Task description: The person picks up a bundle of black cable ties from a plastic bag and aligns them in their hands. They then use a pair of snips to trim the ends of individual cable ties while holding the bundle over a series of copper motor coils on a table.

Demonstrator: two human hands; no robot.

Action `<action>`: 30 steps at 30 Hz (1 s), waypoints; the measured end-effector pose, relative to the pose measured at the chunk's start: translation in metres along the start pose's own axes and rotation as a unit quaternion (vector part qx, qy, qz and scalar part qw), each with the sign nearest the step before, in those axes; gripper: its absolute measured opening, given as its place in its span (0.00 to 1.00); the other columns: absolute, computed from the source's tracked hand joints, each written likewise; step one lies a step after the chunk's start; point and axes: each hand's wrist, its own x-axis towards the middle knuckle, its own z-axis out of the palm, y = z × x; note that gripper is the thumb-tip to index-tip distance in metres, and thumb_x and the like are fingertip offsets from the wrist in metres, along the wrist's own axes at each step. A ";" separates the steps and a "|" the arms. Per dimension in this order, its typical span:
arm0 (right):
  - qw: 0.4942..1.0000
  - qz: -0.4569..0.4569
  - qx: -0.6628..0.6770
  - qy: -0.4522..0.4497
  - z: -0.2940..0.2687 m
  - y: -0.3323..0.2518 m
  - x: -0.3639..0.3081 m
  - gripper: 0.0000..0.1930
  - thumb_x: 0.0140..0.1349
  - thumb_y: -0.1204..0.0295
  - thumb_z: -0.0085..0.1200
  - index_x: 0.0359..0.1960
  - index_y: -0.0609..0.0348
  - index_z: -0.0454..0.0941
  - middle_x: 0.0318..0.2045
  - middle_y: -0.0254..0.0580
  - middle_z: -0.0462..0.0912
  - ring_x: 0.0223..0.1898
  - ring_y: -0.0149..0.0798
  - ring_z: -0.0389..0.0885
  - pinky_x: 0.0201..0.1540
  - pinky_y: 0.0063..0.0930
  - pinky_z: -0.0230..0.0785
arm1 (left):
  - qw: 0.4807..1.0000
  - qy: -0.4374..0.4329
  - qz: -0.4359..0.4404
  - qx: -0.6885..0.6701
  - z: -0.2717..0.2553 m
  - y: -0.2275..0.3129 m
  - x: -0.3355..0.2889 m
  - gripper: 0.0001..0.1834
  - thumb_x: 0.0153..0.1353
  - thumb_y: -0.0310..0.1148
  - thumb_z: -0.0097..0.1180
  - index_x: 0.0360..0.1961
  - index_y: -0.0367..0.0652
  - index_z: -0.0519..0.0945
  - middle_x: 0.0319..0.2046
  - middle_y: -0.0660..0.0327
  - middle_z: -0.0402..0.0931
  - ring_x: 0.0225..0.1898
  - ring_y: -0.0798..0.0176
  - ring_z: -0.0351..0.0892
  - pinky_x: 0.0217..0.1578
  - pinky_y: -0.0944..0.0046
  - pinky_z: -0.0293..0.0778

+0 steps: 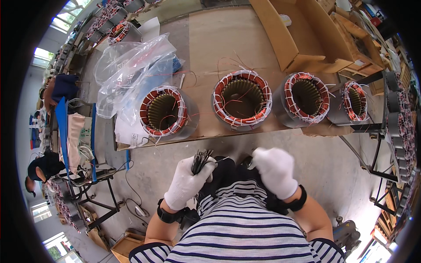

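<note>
Blue panels (pixel 66 140) stand at the far left on a frame, with a person (pixel 46 168) in dark clothes beyond them. Clear plastic bags (pixel 127 70) lie crumpled on the left part of the table (pixel 219 35), which is partly covered with brown sheet. Just beside the bags stands the first stator (pixel 160 109), its orange winding laced with white cord, loose wires trailing from it.

Below the table's near edge, the gloved left hand (pixel 186 184) is closed around a bundle (pixel 202 161) of dark, thin strands; their ends stick up above the fingers, and one pale piece points right. The second stator (pixel 241 87) stands on the table near the middle, open end facing up, thin wires rising behind it. In front of the body, to the right of the bundle and apart from it, the gloved right hand (pixel 276 173) is blurred, fingers bent; whether it grips anything cannot be told. Above it, the third stator (pixel 302 98) sits near a cardboard box (pixel 272 39), and the fourth stator (pixel 353 103) stands close to the table's right end.
</note>
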 end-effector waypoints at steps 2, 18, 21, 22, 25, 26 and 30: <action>0.938 0.187 0.230 0.178 -0.001 0.010 0.012 0.05 0.56 0.81 0.53 0.35 0.62 0.78 0.21 0.43 0.73 0.23 0.39 0.75 0.28 0.29 0.67 | 1.000 -0.003 0.002 0.009 0.000 -0.001 0.003 0.06 0.61 0.28 0.54 0.32 0.35 0.79 0.18 0.67 0.72 0.21 0.76 0.69 0.24 0.74 0.66; 0.993 0.025 0.116 -0.018 -0.009 0.038 0.088 0.05 0.59 0.74 0.47 0.27 0.59 0.74 0.23 0.41 0.75 0.26 0.43 0.77 0.29 0.35 0.68 | 0.998 -0.031 0.053 0.009 -0.003 -0.014 -0.006 0.06 0.61 0.28 0.54 0.30 0.36 0.76 0.18 0.68 0.71 0.22 0.77 0.67 0.25 0.74 0.65; 0.851 0.291 0.434 -0.049 -0.052 0.017 0.088 0.09 0.64 0.73 0.45 0.28 0.62 0.75 0.20 0.27 0.72 0.20 0.17 0.61 0.22 0.14 0.53 | 0.999 -0.023 0.045 0.004 -0.007 -0.014 -0.005 0.06 0.60 0.28 0.53 0.30 0.36 0.76 0.18 0.68 0.71 0.22 0.77 0.67 0.25 0.73 0.65; 0.855 0.281 0.435 -0.015 -0.058 0.015 0.087 0.08 0.64 0.75 0.45 0.27 0.60 0.75 0.20 0.29 0.73 0.19 0.16 0.60 0.20 0.14 0.51 | 0.999 -0.020 0.042 0.005 -0.007 -0.013 -0.004 0.06 0.60 0.28 0.53 0.30 0.36 0.77 0.18 0.68 0.71 0.22 0.77 0.67 0.25 0.73 0.65; 0.889 0.256 0.378 0.028 -0.058 0.019 0.095 0.07 0.63 0.76 0.47 0.30 0.64 0.76 0.22 0.33 0.76 0.22 0.23 0.68 0.25 0.18 0.61 | 0.997 -0.042 0.058 -0.001 -0.002 -0.014 0.005 0.06 0.60 0.28 0.53 0.30 0.36 0.77 0.18 0.68 0.71 0.21 0.76 0.68 0.25 0.73 0.65; 0.917 0.209 0.338 0.042 -0.046 0.026 0.100 0.06 0.61 0.75 0.49 0.31 0.65 0.77 0.23 0.36 0.77 0.23 0.27 0.72 0.28 0.20 0.66 | 0.997 -0.050 0.067 -0.005 -0.001 -0.014 0.008 0.06 0.60 0.28 0.53 0.30 0.36 0.77 0.18 0.68 0.71 0.21 0.76 0.68 0.25 0.73 0.65; 0.995 0.004 0.080 -0.062 -0.001 0.034 0.119 0.15 0.55 0.61 0.56 0.35 0.60 0.82 0.33 0.50 0.81 0.38 0.52 0.78 0.45 0.39 0.69 | 0.994 -0.080 0.065 0.018 0.011 0.000 0.010 0.06 0.61 0.28 0.53 0.31 0.36 0.77 0.18 0.68 0.71 0.22 0.77 0.67 0.25 0.73 0.65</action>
